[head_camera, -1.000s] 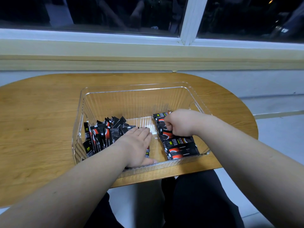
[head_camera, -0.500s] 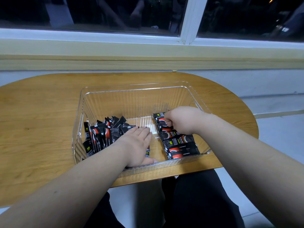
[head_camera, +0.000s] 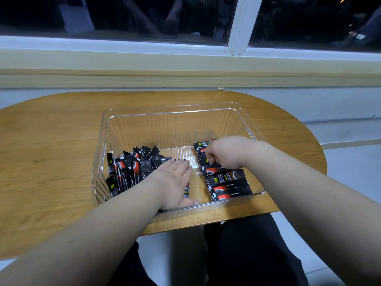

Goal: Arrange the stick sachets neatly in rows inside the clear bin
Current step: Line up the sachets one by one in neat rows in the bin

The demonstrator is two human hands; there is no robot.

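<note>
R hand (head_camera: 226, 153) fingertips hidden in sachet row (head_camera: 226, 180); L hand (head_camera: 173, 182) covers part of sachet pile (head_camera: 127, 170); desk (head_camera: 51, 141) cut at 9 o'clock.

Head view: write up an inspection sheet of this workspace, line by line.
Surface: wooden table, rounded ends, carrying the clear bin.
Job's things: loose sachets heaped untidily in the bin's left part; sachet row lying flat along its right side; bare floor between.
Clutter: nothing seen.
Hands: left hand flat, fingers straight, inside the bin at the heap's right edge; right hand curled, fingers on the sachet row.
Cables: nothing seen.
Surroundings: window dark behind the table, pale sill, light floor.
</note>
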